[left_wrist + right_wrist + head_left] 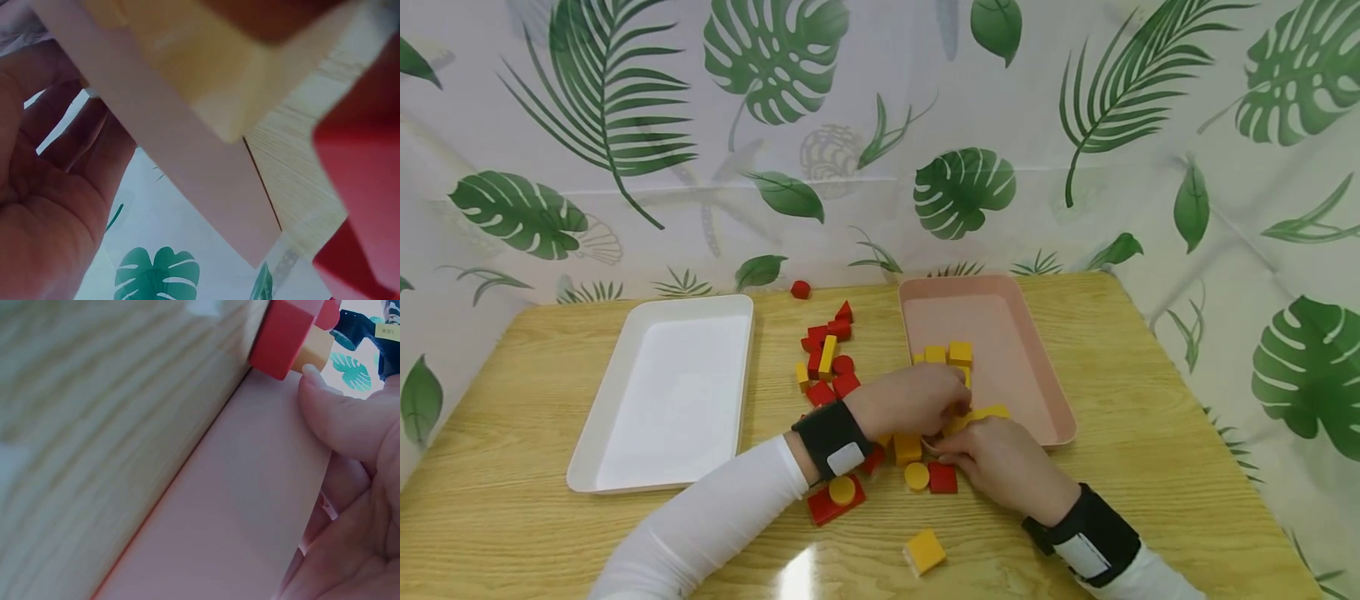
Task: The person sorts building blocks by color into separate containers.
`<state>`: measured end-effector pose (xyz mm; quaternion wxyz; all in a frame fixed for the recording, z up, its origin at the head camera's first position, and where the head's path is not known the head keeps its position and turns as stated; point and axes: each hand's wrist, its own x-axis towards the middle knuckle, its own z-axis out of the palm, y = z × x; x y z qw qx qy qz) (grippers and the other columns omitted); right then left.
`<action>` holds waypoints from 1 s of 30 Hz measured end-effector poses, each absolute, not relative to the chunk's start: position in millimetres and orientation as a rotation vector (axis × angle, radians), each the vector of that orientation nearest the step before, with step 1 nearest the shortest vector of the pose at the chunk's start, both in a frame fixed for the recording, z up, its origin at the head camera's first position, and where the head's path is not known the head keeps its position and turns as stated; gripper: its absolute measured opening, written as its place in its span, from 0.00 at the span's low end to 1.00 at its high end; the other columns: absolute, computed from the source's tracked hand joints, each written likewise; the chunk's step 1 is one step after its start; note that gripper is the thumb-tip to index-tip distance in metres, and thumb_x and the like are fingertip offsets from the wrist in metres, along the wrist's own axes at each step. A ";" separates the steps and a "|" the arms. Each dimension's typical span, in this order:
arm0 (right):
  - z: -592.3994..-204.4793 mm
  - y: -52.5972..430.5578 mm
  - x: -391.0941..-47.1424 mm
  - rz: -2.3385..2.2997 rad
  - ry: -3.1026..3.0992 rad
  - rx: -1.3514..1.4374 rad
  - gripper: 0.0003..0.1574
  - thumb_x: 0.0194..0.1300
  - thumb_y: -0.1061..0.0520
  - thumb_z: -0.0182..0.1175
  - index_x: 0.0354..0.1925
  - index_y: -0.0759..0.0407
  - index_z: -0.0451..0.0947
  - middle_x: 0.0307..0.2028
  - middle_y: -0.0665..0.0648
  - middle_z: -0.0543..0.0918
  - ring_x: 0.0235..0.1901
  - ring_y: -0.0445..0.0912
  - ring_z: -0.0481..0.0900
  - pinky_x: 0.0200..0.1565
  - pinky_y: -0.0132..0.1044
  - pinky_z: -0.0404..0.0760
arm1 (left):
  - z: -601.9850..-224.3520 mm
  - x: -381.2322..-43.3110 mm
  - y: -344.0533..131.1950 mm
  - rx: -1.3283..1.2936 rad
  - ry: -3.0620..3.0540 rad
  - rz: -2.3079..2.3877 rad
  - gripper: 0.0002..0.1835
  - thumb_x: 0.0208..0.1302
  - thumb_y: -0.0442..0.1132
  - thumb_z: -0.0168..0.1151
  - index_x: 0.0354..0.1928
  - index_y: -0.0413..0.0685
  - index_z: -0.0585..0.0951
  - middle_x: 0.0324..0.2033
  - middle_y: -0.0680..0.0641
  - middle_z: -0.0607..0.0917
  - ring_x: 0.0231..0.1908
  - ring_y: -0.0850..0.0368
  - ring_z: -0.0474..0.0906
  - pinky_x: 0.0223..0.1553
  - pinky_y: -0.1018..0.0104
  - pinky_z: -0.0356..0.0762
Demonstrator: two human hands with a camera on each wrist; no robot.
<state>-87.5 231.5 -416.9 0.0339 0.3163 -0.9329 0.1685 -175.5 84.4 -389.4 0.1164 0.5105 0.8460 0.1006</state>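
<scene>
My left hand point(917, 402) reaches over the left wall of the pink tray point(1037, 367), fingers bent down among yellow blocks point(961, 353). In the left wrist view its fingertips pass behind the tray wall point(187, 162), so whether they pinch a block is hidden. My right hand point(1007, 462) is at the tray's near wall. In the right wrist view its thumb point(350, 419) lies outside the wall and its fingers inside, gripping the rim. Against the tray's near left corner are a yellow cube point(907, 448), a yellow disc point(917, 477) and a red square block point(943, 478).
A white tray point(666, 400) stands on the left. Between the trays lies a pile of red blocks point(822, 393) with a few yellow ones. Nearer are a red slab point(827, 508) bearing a yellow disc point(842, 490), and a yellow block point(927, 550). A leaf-print cloth point(865, 142) hangs behind.
</scene>
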 end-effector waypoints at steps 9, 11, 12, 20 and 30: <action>-418.1 230.8 -87.6 0.520 -2.860 0.968 0.07 0.57 0.53 0.61 0.35 0.44 0.84 0.30 0.41 0.81 0.28 0.37 0.77 0.29 0.33 0.74 | -386.9 -171.1 83.4 1.491 2.468 0.203 0.10 0.58 0.39 0.60 0.43 0.55 0.81 0.34 0.57 0.76 0.33 0.64 0.70 0.38 0.77 0.67; -418.0 230.8 -87.5 0.518 -2.861 0.968 0.07 0.57 0.53 0.61 0.35 0.44 0.84 0.30 0.41 0.81 0.28 0.37 0.77 0.30 0.33 0.75 | -386.8 -170.7 83.1 1.496 2.462 0.201 0.11 0.58 0.39 0.60 0.44 0.55 0.80 0.35 0.58 0.76 0.33 0.64 0.69 0.38 0.77 0.67; -418.0 230.9 -87.4 0.519 -2.860 0.968 0.07 0.57 0.53 0.61 0.35 0.44 0.84 0.30 0.41 0.81 0.28 0.37 0.77 0.30 0.33 0.75 | -386.8 -170.5 82.9 1.493 2.459 0.205 0.11 0.58 0.39 0.61 0.44 0.55 0.80 0.35 0.58 0.76 0.33 0.64 0.69 0.38 0.77 0.67; -417.0 230.6 -87.0 0.517 -2.870 0.960 0.06 0.57 0.52 0.61 0.35 0.45 0.84 0.30 0.41 0.81 0.28 0.36 0.76 0.30 0.32 0.74 | -390.1 -169.4 81.6 1.509 2.473 0.221 0.12 0.58 0.40 0.60 0.45 0.55 0.81 0.35 0.58 0.76 0.33 0.65 0.69 0.37 0.78 0.67; -417.7 229.5 -87.2 0.495 -2.872 0.963 0.06 0.57 0.52 0.61 0.34 0.44 0.83 0.29 0.40 0.80 0.28 0.35 0.75 0.31 0.32 0.74 | -392.9 -169.3 76.8 1.587 2.510 0.201 0.12 0.61 0.41 0.57 0.46 0.56 0.81 0.38 0.57 0.76 0.34 0.65 0.69 0.36 0.78 0.67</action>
